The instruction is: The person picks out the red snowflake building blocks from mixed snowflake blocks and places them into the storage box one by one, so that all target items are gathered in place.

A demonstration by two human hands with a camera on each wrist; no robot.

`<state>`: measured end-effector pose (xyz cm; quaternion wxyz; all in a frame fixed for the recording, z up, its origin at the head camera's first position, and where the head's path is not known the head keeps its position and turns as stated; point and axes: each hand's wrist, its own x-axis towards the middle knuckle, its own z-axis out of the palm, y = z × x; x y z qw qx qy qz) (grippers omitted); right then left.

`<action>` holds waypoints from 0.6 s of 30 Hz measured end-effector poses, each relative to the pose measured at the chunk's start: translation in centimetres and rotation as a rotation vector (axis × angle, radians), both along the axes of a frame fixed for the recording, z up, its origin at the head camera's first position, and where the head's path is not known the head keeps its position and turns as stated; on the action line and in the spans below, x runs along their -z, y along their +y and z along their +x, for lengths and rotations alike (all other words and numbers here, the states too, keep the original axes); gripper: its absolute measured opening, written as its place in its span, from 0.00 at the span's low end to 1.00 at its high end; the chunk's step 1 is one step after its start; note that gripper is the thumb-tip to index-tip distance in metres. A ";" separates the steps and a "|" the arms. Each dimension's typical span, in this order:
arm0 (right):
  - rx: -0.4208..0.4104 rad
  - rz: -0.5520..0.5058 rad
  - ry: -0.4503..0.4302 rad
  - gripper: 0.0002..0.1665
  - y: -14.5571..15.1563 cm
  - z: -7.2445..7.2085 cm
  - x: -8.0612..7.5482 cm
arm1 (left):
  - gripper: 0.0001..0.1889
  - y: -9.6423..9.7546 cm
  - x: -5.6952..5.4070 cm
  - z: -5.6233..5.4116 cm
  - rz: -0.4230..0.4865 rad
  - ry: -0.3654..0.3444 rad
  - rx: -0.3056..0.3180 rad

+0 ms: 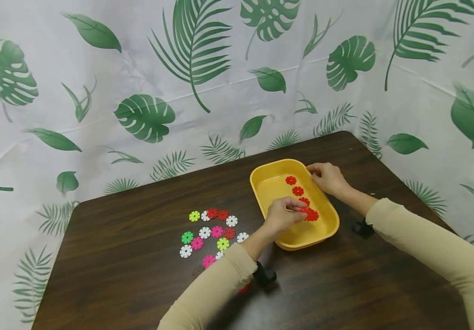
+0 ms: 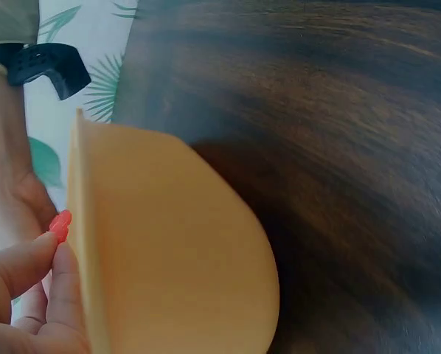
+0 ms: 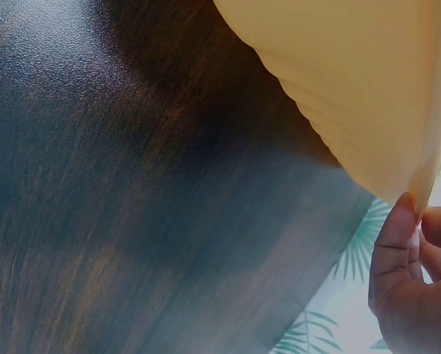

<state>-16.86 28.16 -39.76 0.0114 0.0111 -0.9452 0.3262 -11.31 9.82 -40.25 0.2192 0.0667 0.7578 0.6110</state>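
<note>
A yellow plastic tray [image 1: 267, 183] stands on the dark table, with several red notched discs [image 1: 297, 191] lying in a row inside it. Over the tray, my left hand [image 1: 282, 215] pinches a red disc [image 2: 60, 225] between thumb and fingertips; in the left wrist view the disc shows edge-on beside the tray wall. My right hand [image 1: 330, 178] grips the tray's far right rim, thumb on one side and fingers on the other, as the right wrist view also shows at the rim [image 3: 427, 173].
Left of the tray, several loose notched discs in white, pink [image 1: 217, 231], green [image 1: 187, 237], yellow [image 1: 194, 216] and red are spread over the wooden table [image 1: 129, 256]. Some lie partly behind the left sleeve [image 1: 216, 284]. A leaf-patterned cloth [image 1: 220, 123] hangs behind the table.
</note>
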 end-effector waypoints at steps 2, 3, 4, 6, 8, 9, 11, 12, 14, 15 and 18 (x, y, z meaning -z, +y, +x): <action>0.000 0.000 -0.002 0.19 -0.1 0.1 -0.1 | 0.09 0.6 0.3 0.0 -0.018 -0.012 -0.004; 0.001 0.001 0.000 0.18 -0.1 0.1 -0.1 | 0.09 0.9 0.5 0.1 -0.033 -0.018 -0.010; 0.002 0.002 0.001 0.18 -0.1 0.1 0.0 | 0.08 1.2 0.7 0.2 -0.049 -0.021 -0.010; 0.004 0.002 0.001 0.18 -0.1 0.0 0.0 | 0.07 1.6 1.0 0.3 -0.080 -0.031 -0.010; 0.004 0.004 0.005 0.18 0.0 0.0 0.1 | 0.07 2.0 1.2 0.5 -0.109 -0.041 -0.009; 0.005 0.006 0.005 0.18 0.0 0.0 0.2 | 0.06 2.1 1.3 0.6 -0.123 -0.044 -0.007; 0.006 0.007 0.003 0.18 0.0 0.0 0.1 | 0.06 2.4 1.6 0.7 -0.136 -0.054 -0.012; 0.006 0.006 0.003 0.18 0.0 0.0 0.1 | 0.05 2.6 1.7 0.7 -0.146 -0.052 -0.014; 0.007 0.007 0.001 0.18 0.0 0.0 0.0 | 0.06 2.8 2.0 0.7 -0.166 -0.046 -0.015; 0.006 0.006 0.001 0.18 0.0 0.0 0.0 | 0.06 3.0 2.1 0.7 -0.173 -0.046 -0.016; 0.004 0.006 0.003 0.18 -0.1 0.1 -0.1 | 0.06 3.3 2.4 0.7 -0.206 -0.039 -0.013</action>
